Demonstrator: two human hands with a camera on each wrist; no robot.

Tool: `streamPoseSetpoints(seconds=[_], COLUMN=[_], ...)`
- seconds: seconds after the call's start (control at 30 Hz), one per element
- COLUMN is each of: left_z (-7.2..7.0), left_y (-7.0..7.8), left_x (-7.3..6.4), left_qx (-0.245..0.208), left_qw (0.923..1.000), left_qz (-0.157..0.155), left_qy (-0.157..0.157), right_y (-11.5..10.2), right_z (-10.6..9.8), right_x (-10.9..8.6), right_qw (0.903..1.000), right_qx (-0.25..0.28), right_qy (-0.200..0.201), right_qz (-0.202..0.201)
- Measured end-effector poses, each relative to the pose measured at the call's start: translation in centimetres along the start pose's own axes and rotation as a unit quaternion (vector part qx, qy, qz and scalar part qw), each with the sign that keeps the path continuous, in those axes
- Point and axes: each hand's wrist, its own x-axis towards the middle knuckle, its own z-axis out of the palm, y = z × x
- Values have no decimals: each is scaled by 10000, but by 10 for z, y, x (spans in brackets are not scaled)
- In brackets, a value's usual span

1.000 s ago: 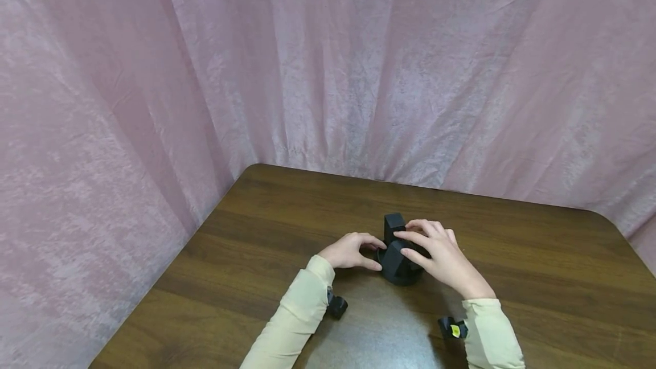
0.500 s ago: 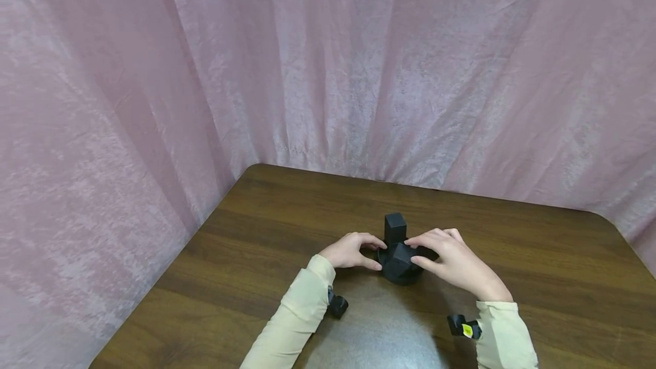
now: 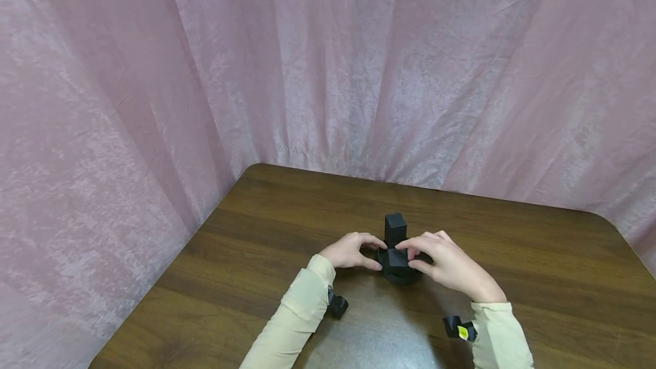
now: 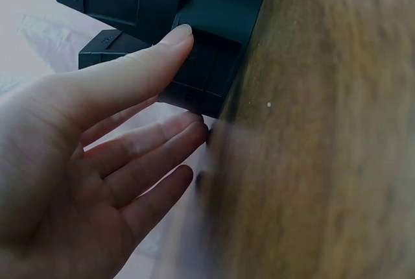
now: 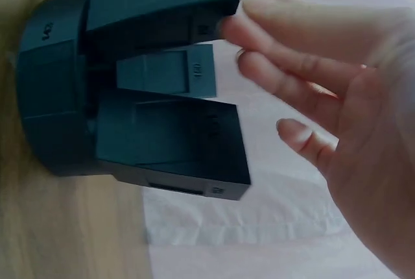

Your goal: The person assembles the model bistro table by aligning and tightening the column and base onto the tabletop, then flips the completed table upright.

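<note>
A black numbered assembly has a round base [image 3: 402, 280] on the table, with several block-shaped pieces rising from it. My left hand [image 3: 351, 251] holds the base from its left side; in the left wrist view the thumb [image 4: 146, 65] lies against the black wall and the other fingers curve behind. At the near side, my right hand [image 3: 447, 262] pinches a black block [image 3: 397, 258] at its top between thumb and fingertips. Behind it stands a taller block [image 3: 396, 229]. The right wrist view shows the fingertips at the corner of the block [image 5: 162, 16], beside a hollow-sided block [image 5: 175, 133].
Brown wooden table [image 3: 287, 215] carries the assembly, with pink curtains [image 3: 328, 73] hanging behind and to the left. Small black cameras [image 3: 337, 306] sit at both wrists. Pale yellow sleeves cover the forearms.
The near block has turned, its flat top now facing up squarely. My right hand moved right and lower, then slightly back left. The left hand stays in place on the base.
</note>
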Motion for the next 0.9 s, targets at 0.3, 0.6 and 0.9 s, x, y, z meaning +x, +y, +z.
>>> streamPoseSetpoints(seconds=[0.3, 0.6, 0.9], left_z=[0, 0, 0], left_y=[-2, -4, 0], left_x=[0, 2, 1], left_qx=[70, 187, 239], left_qw=[10000, 9998, 9996], left_qz=[-23, 96, 98], left_qy=[-7, 39, 61], right_y=[-2, -7, -5], right_z=[12, 20, 25], right_x=[5, 7, 7], right_qw=[9990, 9983, 9992], right_qx=[87, 106, -60], right_qy=[-161, -501, -364], right_qz=[-405, -263, -141])
